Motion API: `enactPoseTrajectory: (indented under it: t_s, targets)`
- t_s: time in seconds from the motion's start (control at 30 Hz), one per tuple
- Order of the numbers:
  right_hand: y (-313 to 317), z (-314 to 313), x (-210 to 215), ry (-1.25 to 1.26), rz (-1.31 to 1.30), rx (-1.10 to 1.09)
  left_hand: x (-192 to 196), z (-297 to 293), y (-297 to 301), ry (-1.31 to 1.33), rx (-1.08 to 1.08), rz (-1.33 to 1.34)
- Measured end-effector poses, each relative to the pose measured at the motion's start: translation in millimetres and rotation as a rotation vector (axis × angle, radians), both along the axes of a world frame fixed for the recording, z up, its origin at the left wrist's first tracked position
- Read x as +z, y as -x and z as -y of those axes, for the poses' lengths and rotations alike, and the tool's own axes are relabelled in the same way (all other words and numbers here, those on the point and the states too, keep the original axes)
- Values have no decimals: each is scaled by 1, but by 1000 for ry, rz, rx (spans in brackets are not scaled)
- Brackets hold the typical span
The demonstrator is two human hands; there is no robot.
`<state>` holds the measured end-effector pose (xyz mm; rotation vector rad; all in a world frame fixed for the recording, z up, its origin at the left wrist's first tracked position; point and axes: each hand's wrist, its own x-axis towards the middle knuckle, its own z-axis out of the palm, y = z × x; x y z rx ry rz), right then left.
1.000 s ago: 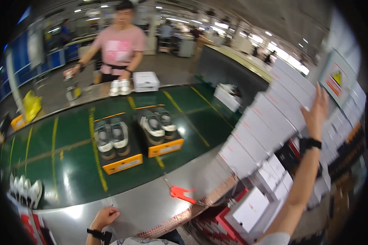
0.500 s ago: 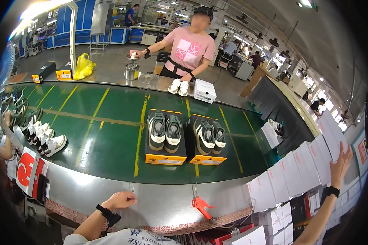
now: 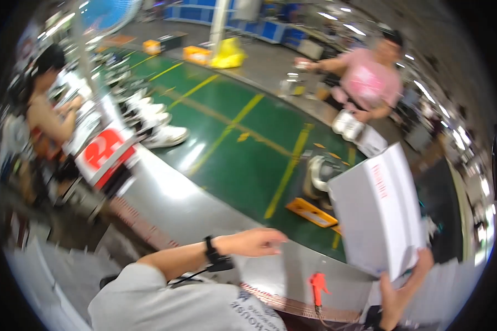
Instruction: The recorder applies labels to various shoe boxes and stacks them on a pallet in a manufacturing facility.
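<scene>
A white shoe box (image 3: pixel 364 215) is gripped at its lower right by my right hand (image 3: pixel 403 289); it stands tilted in front of the green belt. My left hand (image 3: pixel 254 243) hovers over the metal ledge (image 3: pixel 199 212), fingers stretched out to the right and holding nothing, though blurred. Past it, a dark shoe with white stripes (image 3: pixel 317 174) rests on a dark box with an orange end (image 3: pixel 312 214). The white box hides the rest of that part of the belt.
A red air gun (image 3: pixel 318 287) lies at the ledge's front edge. White sneakers (image 3: pixel 165 135) line the belt's left, near a red-and-white box (image 3: pixel 102 151). Across the green belt (image 3: pixel 232 149), a co-worker in pink (image 3: pixel 370 83) has a hand by white shoes (image 3: pixel 348 126). Another person (image 3: pixel 49 110) sits left.
The white box has come off the row at the right and moved left over the belt in my right hand. My left hand has straightened its fingers. The view has swung left.
</scene>
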<state>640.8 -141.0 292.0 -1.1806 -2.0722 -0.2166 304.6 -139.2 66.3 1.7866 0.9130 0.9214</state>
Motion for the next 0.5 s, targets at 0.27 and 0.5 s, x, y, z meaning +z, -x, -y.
enactPoseTrajectory:
  t_s: [0.27,0.5]
  targets:
    - [112,-30,-68,279,163,345,32,34,10,223,186,-6]
    - [182,-42,-70,204,351,513,5,35,42,86,434,163]
